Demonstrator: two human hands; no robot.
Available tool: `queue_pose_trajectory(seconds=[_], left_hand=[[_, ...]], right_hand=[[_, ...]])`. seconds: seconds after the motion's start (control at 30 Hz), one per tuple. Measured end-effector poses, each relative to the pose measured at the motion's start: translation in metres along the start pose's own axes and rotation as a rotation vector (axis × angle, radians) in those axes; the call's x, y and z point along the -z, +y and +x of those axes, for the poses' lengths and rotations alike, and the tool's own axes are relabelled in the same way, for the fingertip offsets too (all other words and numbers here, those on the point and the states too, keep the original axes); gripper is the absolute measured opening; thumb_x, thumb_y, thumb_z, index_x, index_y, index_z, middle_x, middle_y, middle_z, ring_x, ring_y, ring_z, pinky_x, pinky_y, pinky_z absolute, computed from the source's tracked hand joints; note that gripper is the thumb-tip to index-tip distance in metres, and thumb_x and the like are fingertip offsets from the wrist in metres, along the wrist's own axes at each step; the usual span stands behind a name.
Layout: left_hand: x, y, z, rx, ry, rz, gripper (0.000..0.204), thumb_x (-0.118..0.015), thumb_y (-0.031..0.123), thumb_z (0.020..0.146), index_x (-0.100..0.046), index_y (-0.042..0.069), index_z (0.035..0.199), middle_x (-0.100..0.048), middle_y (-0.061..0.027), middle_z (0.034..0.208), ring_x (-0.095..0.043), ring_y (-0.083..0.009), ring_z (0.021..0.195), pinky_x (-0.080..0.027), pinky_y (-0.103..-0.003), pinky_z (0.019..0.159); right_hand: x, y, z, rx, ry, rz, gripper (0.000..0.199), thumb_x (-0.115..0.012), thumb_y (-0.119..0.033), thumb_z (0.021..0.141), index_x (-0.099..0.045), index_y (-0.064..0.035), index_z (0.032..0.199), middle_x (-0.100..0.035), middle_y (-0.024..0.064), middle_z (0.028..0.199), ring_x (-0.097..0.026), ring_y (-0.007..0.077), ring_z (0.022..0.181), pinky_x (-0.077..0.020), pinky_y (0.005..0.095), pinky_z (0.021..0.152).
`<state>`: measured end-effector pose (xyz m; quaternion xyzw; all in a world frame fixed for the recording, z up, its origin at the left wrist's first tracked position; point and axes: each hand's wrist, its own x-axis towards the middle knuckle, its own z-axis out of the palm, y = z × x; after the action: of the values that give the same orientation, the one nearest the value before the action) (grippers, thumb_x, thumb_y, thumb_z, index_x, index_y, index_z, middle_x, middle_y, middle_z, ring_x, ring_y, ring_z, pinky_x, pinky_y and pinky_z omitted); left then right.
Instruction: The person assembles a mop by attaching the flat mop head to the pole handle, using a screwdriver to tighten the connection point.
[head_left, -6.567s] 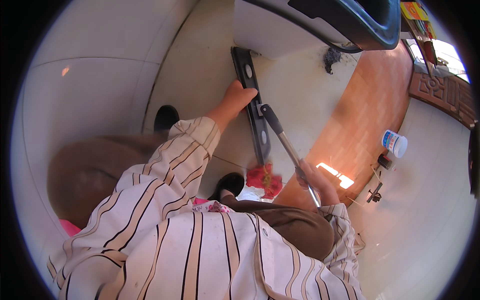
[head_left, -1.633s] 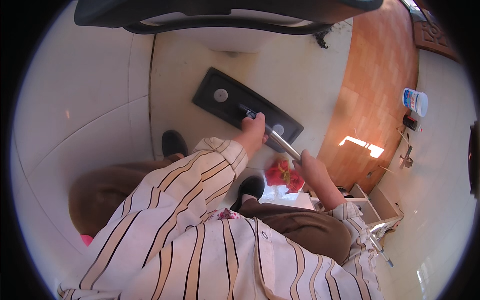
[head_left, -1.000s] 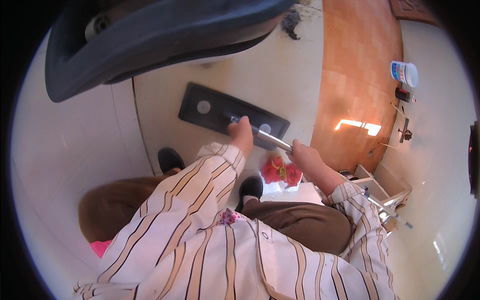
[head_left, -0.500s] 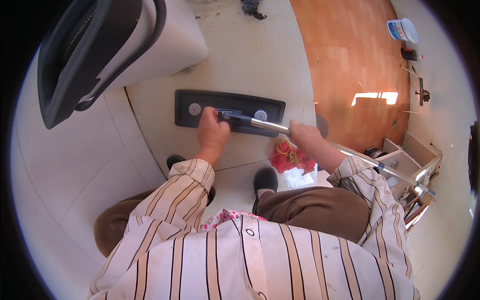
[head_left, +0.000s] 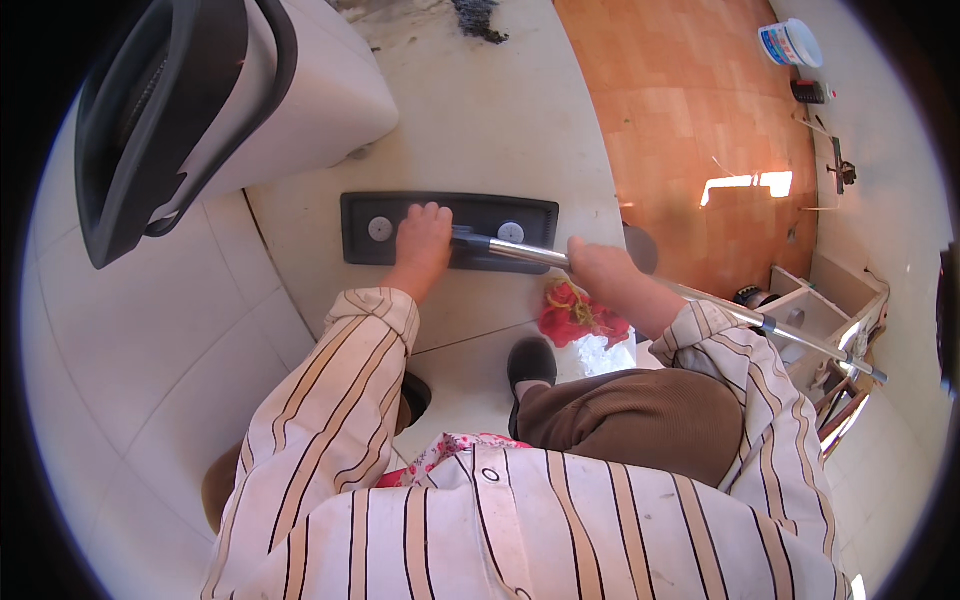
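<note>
A dark grey flat mop head (head_left: 375, 252) with two round light discs lies on the pale floor in front of me. My left hand (head_left: 424, 242) is closed over the swivel joint at its middle, hiding most of the joint. From there a silver mop pole (head_left: 525, 252) slants to the right, past my right thigh. My right hand (head_left: 606, 270) grips this pole a little beyond the mop head's right end. A crumpled red bag (head_left: 572, 318) with yellowish strands lies below the pole, near my right shoe (head_left: 531, 360).
At upper left stands a white bin (head_left: 330, 90) with a dark rim. Some dark matted stuff (head_left: 480, 18) lies at the top. Orange wood-look flooring (head_left: 690, 130) spreads to the right, with a white tub (head_left: 790, 44) by the wall. The pole's far end reaches a wooden shelf unit (head_left: 850, 285).
My left hand has shifted from pinching beside the joint to lying over it, fingers curled down. My right hand keeps its hold on the pole. The whole view has shifted slightly.
</note>
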<state>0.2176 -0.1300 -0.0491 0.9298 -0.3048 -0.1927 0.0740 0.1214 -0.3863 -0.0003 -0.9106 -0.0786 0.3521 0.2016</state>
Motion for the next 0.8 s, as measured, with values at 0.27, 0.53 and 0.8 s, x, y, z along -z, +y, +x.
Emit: queue_pose_trajectory(seconds=[0.27, 0.53, 0.8], left_hand=[[-0.015, 0.024, -0.048, 0.179, 0.022, -0.143, 0.036, -0.068, -0.001, 0.057, -0.046, 0.008, 0.084, -0.048, -0.0102, 0.088, -0.045, -0.0317, 0.087, -0.043, -0.039, 0.073], [-0.034, 0.016, -0.06, 0.62, 0.287, -0.66, 0.01, -0.054, 0.009, 0.07, -0.052, 0.004, 0.079, -0.052, -0.0146, 0.08, -0.047, -0.035, 0.081, -0.039, -0.043, 0.073], [-0.04, 0.025, -0.046, 0.461, 0.36, -0.326, 0.007, -0.05, 0.007, 0.074, -0.052, 0.006, 0.081, -0.05, -0.0124, 0.081, -0.046, -0.0332, 0.079, -0.035, -0.043, 0.069]], right_hand=[[-0.006, -0.001, -0.023, 0.044, -0.025, -0.142, 0.01, -0.051, -0.008, 0.078, -0.044, -0.0019, 0.083, -0.06, 0.0133, 0.067, -0.061, 0.0299, 0.062, -0.0491, 0.038, 0.055], [-0.017, -0.005, -0.024, 0.086, -0.052, -0.213, 0.017, -0.056, -0.009, 0.075, -0.044, -0.003, 0.084, -0.059, 0.0113, 0.067, -0.062, 0.0267, 0.06, -0.0497, 0.0343, 0.051], [-0.007, -0.007, -0.019, 0.032, -0.182, -0.226, 0.015, -0.054, -0.009, 0.077, -0.044, -0.0025, 0.085, -0.06, 0.0121, 0.069, -0.062, 0.0273, 0.062, -0.0501, 0.0348, 0.052]])
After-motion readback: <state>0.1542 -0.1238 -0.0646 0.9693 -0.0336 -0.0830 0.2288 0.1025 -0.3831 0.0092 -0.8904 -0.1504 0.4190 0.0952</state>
